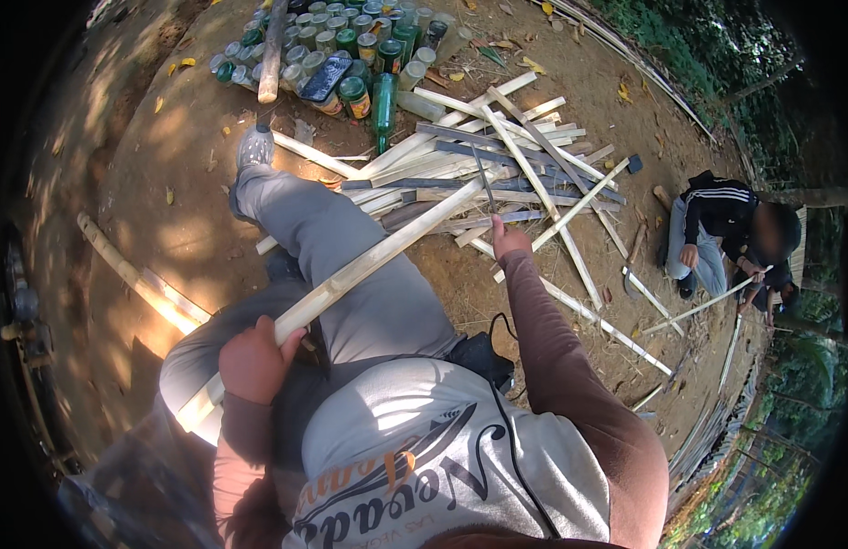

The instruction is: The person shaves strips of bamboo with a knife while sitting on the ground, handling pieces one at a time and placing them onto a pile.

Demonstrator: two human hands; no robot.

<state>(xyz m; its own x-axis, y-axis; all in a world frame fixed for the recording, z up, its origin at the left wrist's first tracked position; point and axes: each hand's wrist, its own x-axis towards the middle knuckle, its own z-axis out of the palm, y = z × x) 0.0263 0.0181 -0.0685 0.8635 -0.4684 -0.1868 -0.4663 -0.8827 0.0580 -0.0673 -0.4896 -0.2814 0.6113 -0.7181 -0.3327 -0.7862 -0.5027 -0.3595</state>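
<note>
My left hand [259, 357] is wrapped round the near part of a long pale bamboo strip [341, 284]. The strip slants up across my bent leg, with its far end pointing to the upper right. In my right hand [511, 242], closed round its handle, is a knife [483, 174] with a long thin blade. The blade points up and away, crossing beside the strip's far end; whether it touches cannot be told. Just beyond lies a loose pile of split bamboo strips [424, 165], some pale and some dark.
Many glass jars and bottles [351, 41] stand in a cluster at the far side, with a dark flat rectangular object [326, 78] on top. A wooden pole [270, 55] reaches in there. At the right another person [717, 215] crouches with a thin strip. Bamboo [140, 270] lies left.
</note>
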